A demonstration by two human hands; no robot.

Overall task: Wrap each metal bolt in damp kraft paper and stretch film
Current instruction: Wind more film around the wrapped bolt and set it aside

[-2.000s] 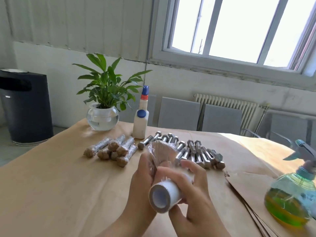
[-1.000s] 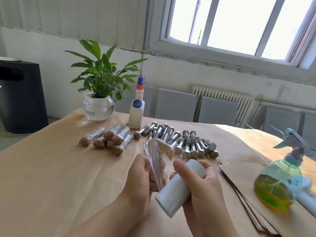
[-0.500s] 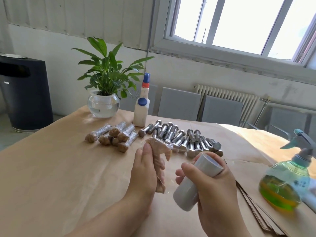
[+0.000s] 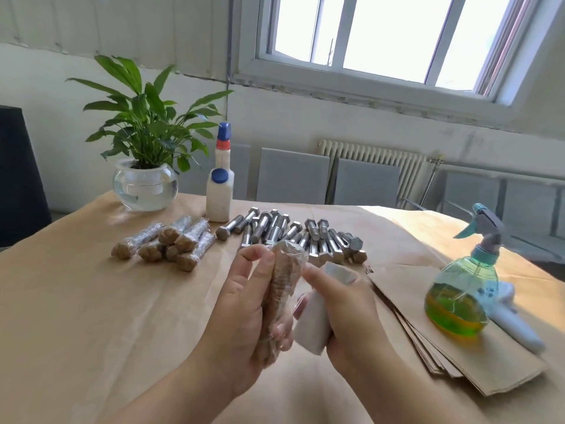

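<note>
Left hand (image 4: pixel 241 313): fingers curled round a paper-wrapped bolt (image 4: pixel 279 298), held roughly upright above the bench (image 4: pixel 91 316), head end up, with clear film over it. Right hand (image 4: pixel 345 313): grips a stretch film roll (image 4: pixel 315 325), white, pressed close against the right side of the bolt; index finger lies along the top of the roll.

Loose bolts (image 4: pixel 290 237): bare metal, hex-headed, in a heap just beyond the hands, mid-bench.

Wrapped bolts (image 4: pixel 171 243): finished pieces in brown paper under shiny film, clustered to the left of the loose heap, near but apart from it.

Kraft paper sheets (image 4: pixel 452 347): flat stack on the right side of the bench, edges fanned slightly.

Spray bottle (image 4: pixel 461 295): translucent green body, teal trigger head, standing on the paper stack; liquid inside reads yellow-green. A white object (image 4: pixel 513 322) lies just beside it, to the right; identity unclear.

Glue bottle (image 4: pixel 218 182): white, blue cap and a blue-and-red nozzle, upright behind the bolts.

Potted plant (image 4: pixel 143 148): green leaves in a round glass bowl, far left corner.

Bench covering: brown kraft paper, creased.

Beyond: grey chair backs (image 4: pixel 293 175), radiator (image 4: pixel 376 160), window (image 4: pixel 382 35), dark bin (image 4: pixel 18 179) at left edge.
</note>
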